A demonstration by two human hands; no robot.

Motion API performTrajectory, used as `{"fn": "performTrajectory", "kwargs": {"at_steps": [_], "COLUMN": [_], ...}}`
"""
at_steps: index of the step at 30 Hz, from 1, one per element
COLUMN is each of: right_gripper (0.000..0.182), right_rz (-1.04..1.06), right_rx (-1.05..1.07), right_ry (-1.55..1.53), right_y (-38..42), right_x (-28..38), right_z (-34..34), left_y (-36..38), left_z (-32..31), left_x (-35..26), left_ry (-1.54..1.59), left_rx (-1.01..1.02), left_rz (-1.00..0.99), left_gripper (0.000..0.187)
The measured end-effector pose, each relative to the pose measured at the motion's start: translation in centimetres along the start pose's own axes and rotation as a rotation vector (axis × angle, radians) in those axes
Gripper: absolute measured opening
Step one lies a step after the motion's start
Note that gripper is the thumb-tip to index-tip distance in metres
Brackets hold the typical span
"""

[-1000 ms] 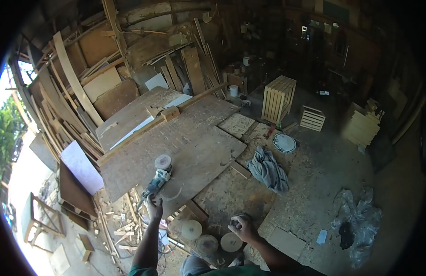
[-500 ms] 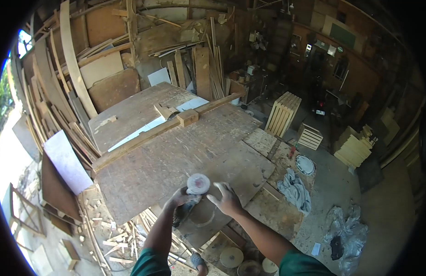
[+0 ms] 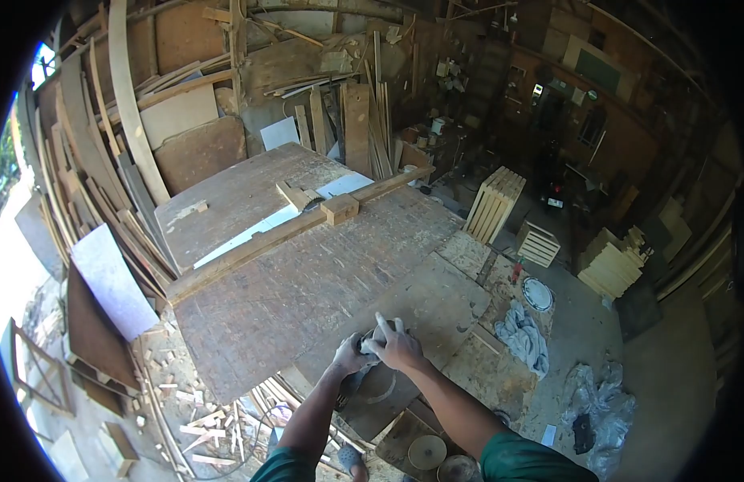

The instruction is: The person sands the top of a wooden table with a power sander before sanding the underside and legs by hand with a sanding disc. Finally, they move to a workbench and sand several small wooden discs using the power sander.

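Both of my hands meet over the near edge of the workbench (image 3: 307, 281), around a dark hand-held sander (image 3: 352, 384) with a round pad. My left hand (image 3: 352, 354) is closed around it from the left. From the right, my right hand (image 3: 397, 347) grips the pad end, thumb pointing left and a finger reaching up. My fingers cover most of the pad, and the tool's dark body shows partly below my left hand. A pale curved line (image 3: 383, 393) lies on the board just under my hands.
A long wooden fence (image 3: 251, 249) with a wood block (image 3: 340, 209) crosses the bench beside a toothed saw blade (image 3: 311, 201). A grey cloth (image 3: 523, 337) and round lid (image 3: 537, 295) lie right. Wood offcuts (image 3: 207, 430) litter the floor left; slatted crates (image 3: 495, 205) stand back right.
My right hand has closed in on the sander, and its pale round pad, facing up before, is now mostly covered. Both hands appear slightly further right and lower in view.
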State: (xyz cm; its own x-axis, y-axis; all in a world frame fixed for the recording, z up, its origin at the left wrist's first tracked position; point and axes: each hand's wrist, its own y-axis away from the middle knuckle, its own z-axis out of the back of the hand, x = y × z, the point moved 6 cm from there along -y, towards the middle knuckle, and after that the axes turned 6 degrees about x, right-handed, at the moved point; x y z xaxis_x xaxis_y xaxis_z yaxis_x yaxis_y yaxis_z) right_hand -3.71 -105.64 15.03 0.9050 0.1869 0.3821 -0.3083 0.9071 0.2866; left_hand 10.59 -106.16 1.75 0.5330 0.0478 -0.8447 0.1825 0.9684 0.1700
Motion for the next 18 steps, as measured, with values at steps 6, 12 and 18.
{"fn": "performTrajectory", "kwargs": {"at_steps": [6,12,18], "right_gripper": [0.08,0.088,0.076], "right_rz": [0.322,-0.228,0.232], "right_rx": [-0.071,-0.056,-0.158], "right_ry": [0.232,-0.066,0.276], "right_y": [-0.5,-1.3,-0.5], "right_x": [0.6,0.7,2.5], "right_z": [0.0,-1.4,-0.2], "left_y": [-1.1,-0.8,-1.2], "left_z": [-0.4,0.0,-1.0], "left_x": [1.7,1.7,3.4], "left_ry": [0.17,0.192,0.496], "left_rx": [-0.027,-0.035,0.068], "left_rz": [-0.138,-0.151,-0.155], "left_gripper": [0.063,0.067,0.056]}}
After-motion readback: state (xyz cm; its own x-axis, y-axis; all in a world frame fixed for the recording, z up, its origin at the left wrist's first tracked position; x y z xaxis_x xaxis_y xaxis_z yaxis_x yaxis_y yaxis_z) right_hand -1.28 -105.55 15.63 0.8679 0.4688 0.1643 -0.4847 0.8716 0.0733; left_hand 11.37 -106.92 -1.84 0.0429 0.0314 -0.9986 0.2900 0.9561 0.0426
